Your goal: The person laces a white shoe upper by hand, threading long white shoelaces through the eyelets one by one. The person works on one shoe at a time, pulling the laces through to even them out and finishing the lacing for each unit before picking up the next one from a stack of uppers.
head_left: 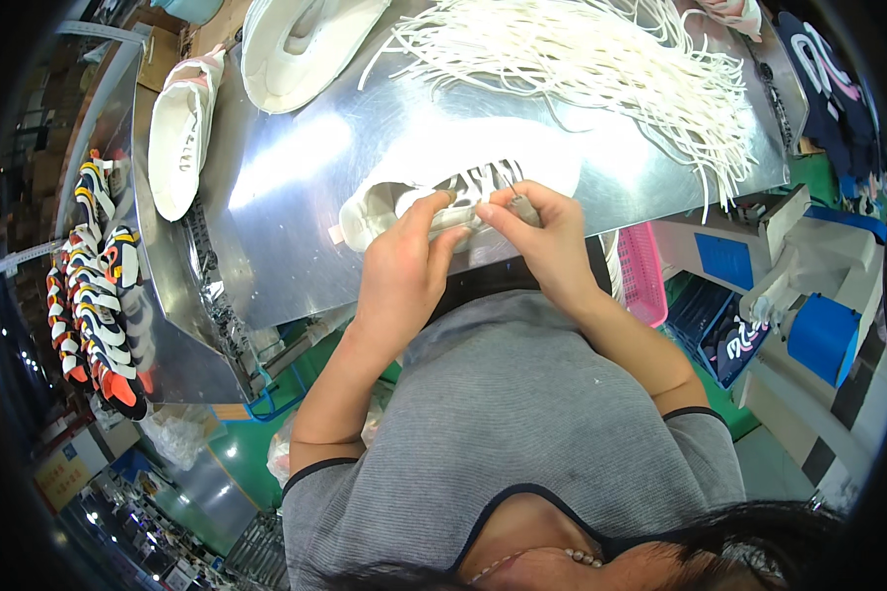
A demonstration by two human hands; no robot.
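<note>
A white sneaker (370, 209) lies on the metal table in front of me, its toe pointing right and its heel left. White lace (483, 179) crosses its eyelets. My left hand (409, 258) is closed on the near edge of the shoe's opening, thumb and fingertips at the eyelet row. Close beside it, my right hand (547, 236) pinches at the lace end near the eyelets. A small greyish, shiny piece shows under the right fingers; what it is I cannot make out. The fingertips partly cover the lacing.
A heap of loose white laces (581, 64) covers the table's back right. Other white shoes (179, 148) stand at the back left. Colourful shoe parts (99, 295) hang beyond the left edge. A pink basket (641, 276) and a grey-blue machine (823, 340) stand at the right.
</note>
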